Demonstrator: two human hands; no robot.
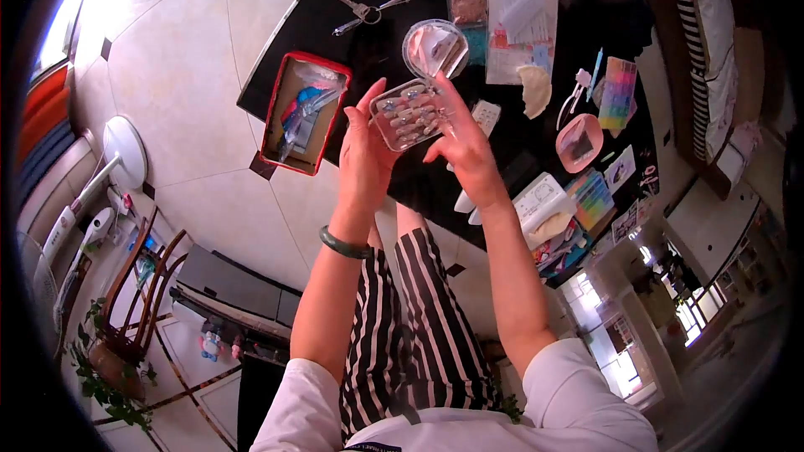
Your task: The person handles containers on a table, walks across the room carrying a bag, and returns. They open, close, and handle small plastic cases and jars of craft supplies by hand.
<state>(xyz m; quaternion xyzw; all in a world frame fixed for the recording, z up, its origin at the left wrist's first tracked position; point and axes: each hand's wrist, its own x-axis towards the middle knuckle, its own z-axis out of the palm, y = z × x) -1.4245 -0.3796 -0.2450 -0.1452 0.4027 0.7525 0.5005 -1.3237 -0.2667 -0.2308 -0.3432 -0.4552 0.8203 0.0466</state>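
A transparent plastic box of press-on nails (408, 120) is held over the black table, tilted toward me. Inside lie rows of pale, glittery nails. My left hand (366, 155) grips the box from its left side, thumb up along the edge, with a dark bangle on the wrist. At the box's right side, my right hand (469, 155) holds the edge between its fingers and thumb. Just beyond the box is a round transparent container (435, 48) with pinkish contents. A red-rimmed box (269, 144) holding plastic-wrapped items lies left of my left hand.
Keys (361, 12) lie on the black table (322, 29). Papers (511, 59), a pink oval-framed item (579, 142), a rainbow-coloured sheet (618, 88) and a white box (543, 203) lie to the right. A white fan (126, 153) stands on the tiled floor at left.
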